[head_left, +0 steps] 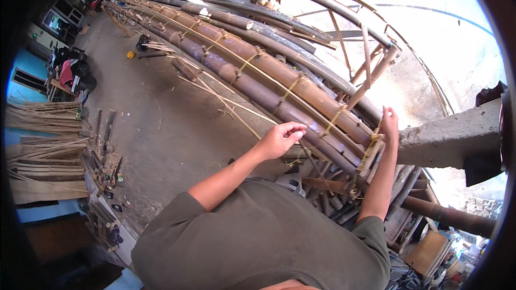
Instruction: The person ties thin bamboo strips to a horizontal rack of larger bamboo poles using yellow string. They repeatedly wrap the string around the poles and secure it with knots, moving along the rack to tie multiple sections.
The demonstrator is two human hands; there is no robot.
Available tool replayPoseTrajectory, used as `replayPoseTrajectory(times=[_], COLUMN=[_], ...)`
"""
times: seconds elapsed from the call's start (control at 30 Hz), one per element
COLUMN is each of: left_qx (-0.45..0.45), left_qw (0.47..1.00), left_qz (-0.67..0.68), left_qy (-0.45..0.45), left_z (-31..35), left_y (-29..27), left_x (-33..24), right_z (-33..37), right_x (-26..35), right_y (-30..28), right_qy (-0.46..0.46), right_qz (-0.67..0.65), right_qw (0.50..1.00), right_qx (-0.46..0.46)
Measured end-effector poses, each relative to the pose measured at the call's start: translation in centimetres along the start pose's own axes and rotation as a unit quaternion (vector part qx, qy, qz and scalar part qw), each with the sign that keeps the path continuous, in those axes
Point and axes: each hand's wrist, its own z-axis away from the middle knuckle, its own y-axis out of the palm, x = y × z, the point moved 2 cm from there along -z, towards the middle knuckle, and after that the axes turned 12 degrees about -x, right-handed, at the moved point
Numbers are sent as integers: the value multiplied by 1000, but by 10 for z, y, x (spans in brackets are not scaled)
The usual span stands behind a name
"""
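Two long brown bamboo poles (252, 87) lie side by side, running from the far left toward me. Thin split strips lie along them, and yellow cord (291, 87) ties them across at intervals. At the near end more yellow cord is wound around short crosspieces. My right hand (390, 123) is raised beside that end, fingers pinched, with a strand of the cord rising to them. Over the near side of the poles hovers my left hand (280, 139), thumb and fingers curled together. Whatever it may hold is too small to make out.
More dark bamboo poles (269, 32) are stacked behind. A concrete beam (451, 137) juts in at the right. Cut bamboo pieces (336, 196) pile up below the near end. Bundled strips (48, 150) and a parked motorbike (80, 78) stand at the left.
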Motion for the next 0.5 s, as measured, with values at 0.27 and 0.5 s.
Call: replayPoseTrajectory(times=[0.27,0.5], left_qx=[-92,-174], left_qw=[995,985], left_qz=[35,20], left_qy=[-2,8], left_z=[56,40], left_y=[-213,-338], left_x=[18,-1], right_z=[167,274], right_x=[180,221], right_y=[152,290], right_qy=[-33,35], right_qz=[-292,-263], right_qw=[950,935], right_qx=[108,235])
